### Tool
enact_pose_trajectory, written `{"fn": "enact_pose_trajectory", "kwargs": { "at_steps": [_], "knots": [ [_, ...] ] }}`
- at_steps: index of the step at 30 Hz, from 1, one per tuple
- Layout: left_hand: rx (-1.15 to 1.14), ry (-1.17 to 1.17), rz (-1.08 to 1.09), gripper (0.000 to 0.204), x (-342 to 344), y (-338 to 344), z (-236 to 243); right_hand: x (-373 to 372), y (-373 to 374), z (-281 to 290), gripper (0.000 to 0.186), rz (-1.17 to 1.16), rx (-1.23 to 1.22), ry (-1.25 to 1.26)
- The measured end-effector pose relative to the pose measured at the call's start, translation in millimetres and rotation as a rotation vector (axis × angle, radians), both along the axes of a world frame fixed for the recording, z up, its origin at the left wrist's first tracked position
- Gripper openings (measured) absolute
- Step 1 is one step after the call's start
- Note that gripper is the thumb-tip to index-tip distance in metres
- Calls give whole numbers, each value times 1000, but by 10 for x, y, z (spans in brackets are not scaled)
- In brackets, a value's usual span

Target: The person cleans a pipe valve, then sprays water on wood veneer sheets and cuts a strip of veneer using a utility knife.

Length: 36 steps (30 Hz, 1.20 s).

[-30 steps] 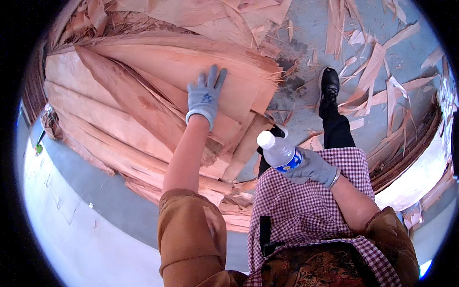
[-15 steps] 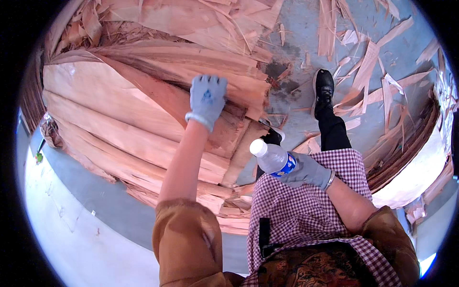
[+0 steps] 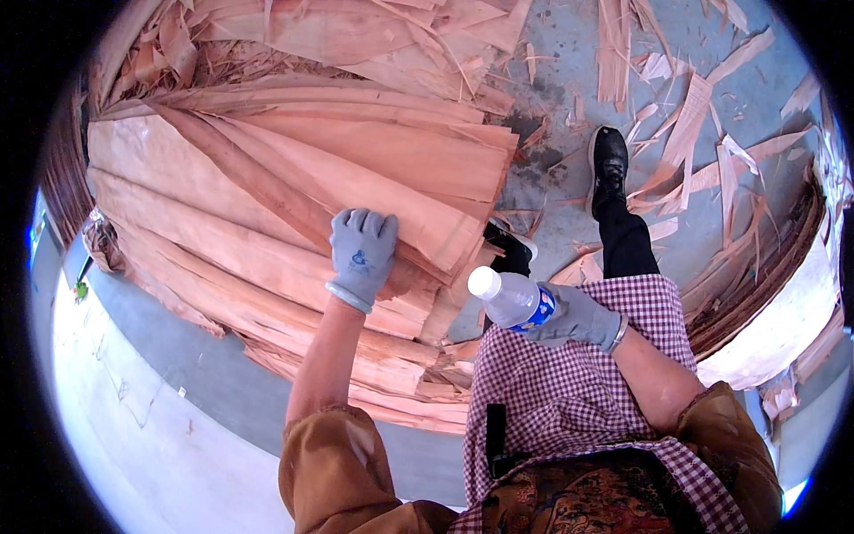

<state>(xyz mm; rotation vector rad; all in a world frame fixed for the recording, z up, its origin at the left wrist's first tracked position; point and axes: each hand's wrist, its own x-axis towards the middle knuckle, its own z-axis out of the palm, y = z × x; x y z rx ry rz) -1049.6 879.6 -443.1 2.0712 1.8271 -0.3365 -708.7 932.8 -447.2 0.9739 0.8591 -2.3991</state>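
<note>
A stack of thin, pinkish wood veneer sheets (image 3: 205, 231), layered and fanned at uneven angles, fills the left and middle of the floor. My left hand (image 3: 361, 254), in a grey glove, has its fingers curled over the edge of a loose veneer sheet (image 3: 427, 227) on the stack. My right hand (image 3: 574, 316), also gloved, grips a clear plastic bottle (image 3: 507, 298) with a white cap and blue label, held over my checked apron (image 3: 578, 383). The sheet's edge under my left fingers is partly hidden by the glove.
The grey floor (image 3: 556, 89) carries torn veneer strips (image 3: 685, 133) and more scraps (image 3: 356, 36) beyond the stack. A curved pile of sheets (image 3: 756, 303) stands at right, dark stacked sheets (image 3: 67, 169) at far left. My black shoe (image 3: 609, 165) rests on the floor.
My left hand has curled its fingers and moved down toward me, drawing the veneer sheet under it along and exposing lighter layers. My right hand and bottle have barely moved.
</note>
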Motion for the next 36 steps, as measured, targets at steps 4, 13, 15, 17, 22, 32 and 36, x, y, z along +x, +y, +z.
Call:
{"fn": "enact_pose_trajectory", "kwargs": {
  "at_steps": [4,13,15,17,22,32,36],
  "knots": [
    [-66,-1,30,26,-19,-103,59,-8,8,5,71,-79,-92,-16],
    [-399,-35,80,43,212,878,-597,-59,23,34,67,-99,-53,-17],
    [-535,4,146,48,289,1178,-771,-25,-19,34,72,-174,-137,-23],
    [-595,92,156,52,342,1420,-906,-41,41,76,74,-219,-184,-39],
    [-585,99,21,34,311,1430,-944,-34,109,82,73,-156,-160,-35],
    [-228,-29,77,26,92,498,-49,-45,87,33,72,18,64,13],
    [-194,-134,122,26,-69,129,626,-45,73,37,70,-201,-191,-42]
  ]
}}
